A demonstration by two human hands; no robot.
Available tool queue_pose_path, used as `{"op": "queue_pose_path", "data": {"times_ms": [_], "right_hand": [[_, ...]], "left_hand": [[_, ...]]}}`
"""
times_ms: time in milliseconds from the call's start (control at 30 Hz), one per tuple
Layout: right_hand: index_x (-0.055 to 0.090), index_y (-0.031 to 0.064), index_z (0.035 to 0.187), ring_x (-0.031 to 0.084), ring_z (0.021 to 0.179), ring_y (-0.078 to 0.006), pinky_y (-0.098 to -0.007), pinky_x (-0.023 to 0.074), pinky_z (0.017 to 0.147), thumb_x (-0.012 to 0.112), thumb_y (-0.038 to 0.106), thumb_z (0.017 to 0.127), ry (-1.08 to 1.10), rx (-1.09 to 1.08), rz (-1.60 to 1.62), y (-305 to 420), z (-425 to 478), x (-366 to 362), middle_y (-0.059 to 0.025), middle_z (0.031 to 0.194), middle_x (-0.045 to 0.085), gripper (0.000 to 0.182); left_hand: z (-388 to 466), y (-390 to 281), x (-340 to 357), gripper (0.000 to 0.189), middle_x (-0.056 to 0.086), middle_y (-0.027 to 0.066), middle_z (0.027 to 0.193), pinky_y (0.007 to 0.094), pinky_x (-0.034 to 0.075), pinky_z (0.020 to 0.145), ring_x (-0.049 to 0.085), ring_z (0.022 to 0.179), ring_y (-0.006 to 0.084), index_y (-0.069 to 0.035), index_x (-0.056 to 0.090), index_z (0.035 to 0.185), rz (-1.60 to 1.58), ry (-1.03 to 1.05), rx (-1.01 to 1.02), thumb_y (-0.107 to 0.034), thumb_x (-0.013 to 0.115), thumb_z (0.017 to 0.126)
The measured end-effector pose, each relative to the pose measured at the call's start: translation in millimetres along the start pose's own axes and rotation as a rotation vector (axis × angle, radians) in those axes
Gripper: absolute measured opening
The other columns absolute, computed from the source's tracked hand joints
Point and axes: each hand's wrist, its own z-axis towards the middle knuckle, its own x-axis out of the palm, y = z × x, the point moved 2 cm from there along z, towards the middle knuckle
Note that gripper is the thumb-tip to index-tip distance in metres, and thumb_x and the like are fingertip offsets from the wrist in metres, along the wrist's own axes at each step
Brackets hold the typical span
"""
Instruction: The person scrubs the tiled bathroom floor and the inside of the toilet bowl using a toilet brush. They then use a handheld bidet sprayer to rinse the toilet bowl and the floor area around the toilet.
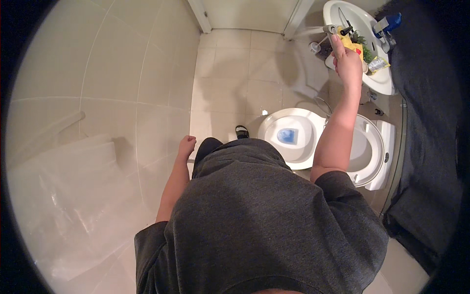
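My right hand (347, 58) grips a hand-held bidet sprayer (330, 29) at the upper right, thumb along its top, and a spray of water fans out to the left from its head. A thin hose (323, 104) runs below near the toilet. My left hand (188, 146) hangs beside my body near the left wall, its fingers curled; I see nothing in it. Between my arms stands a white toilet bowl (270, 128) with its seat (380, 147) raised and blue water (288, 136) inside.
A white washbasin (383, 82) holds a green plant (365, 53), yellow packets (348, 42) and a blue package (393, 22). A white-handled brush in a holder (314, 46) stands on the tiled floor (231, 92). A door (253, 14) is ahead; a tiled wall (110, 73) lies left.
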Motion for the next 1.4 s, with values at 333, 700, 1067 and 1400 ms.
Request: {"op": "queue_pose_path", "data": {"times_ms": [333, 700, 1067, 1400], "right_hand": [[0.066, 0.0006, 0.077, 0.061, 0.079, -0.0321, -0.0394, 0.0456, 0.072, 0.042, 0.064, 0.080, 0.054, 0.021, -0.194, 11, 5, 36, -0.0188, 0.074, 0.063, 0.068], [0.064, -0.0026, 0.079, 0.059, 0.084, -0.0390, -0.0451, 0.0458, 0.073, 0.036, 0.065, 0.082, 0.103, -0.165, -0.312, 37, 16, 114, -0.0237, 0.084, 0.062, 0.074], [0.064, -0.0003, 0.089, 0.060, 0.086, -0.0366, -0.0440, 0.0477, 0.072, 0.040, 0.065, 0.081, 0.108, -0.190, -0.343, 45, 61, 138, -0.0209, 0.087, 0.063, 0.070], [0.061, 0.0021, 0.083, 0.040, 0.044, -0.0094, -0.0247, 0.0335, 0.043, 0.044, 0.060, 0.083, 0.447, -0.091, 0.141, 61, 70, 110, 0.0005, 0.054, 0.044, 0.060]], "left_hand": [[4, 7, 6, 0.024, 0.062, 0.0085, 0.078, 0.0285, 0.047, 0.051, 0.056, 0.059, 0.0146, -0.001, 0.061, 0.093, -0.041, -0.005, -0.029, -0.014, 0.058, 0.073], [-8, 6, 4, 0.026, 0.061, 0.0088, 0.083, 0.0288, 0.049, 0.054, 0.057, 0.068, 0.0162, -0.001, 0.060, 0.098, -0.037, -0.017, -0.058, -0.013, 0.056, 0.076], [-17, 19, 1, 0.027, 0.061, 0.0097, 0.087, 0.0307, 0.050, 0.058, 0.059, 0.075, 0.0186, -0.001, 0.060, 0.098, -0.069, -0.033, -0.144, -0.014, 0.057, 0.074], [-22, 13, 0, 0.028, 0.062, 0.0104, 0.086, 0.0311, 0.050, 0.059, 0.059, 0.073, 0.0186, -0.001, 0.060, 0.098, -0.034, -0.051, -0.123, -0.015, 0.056, 0.075]]}}
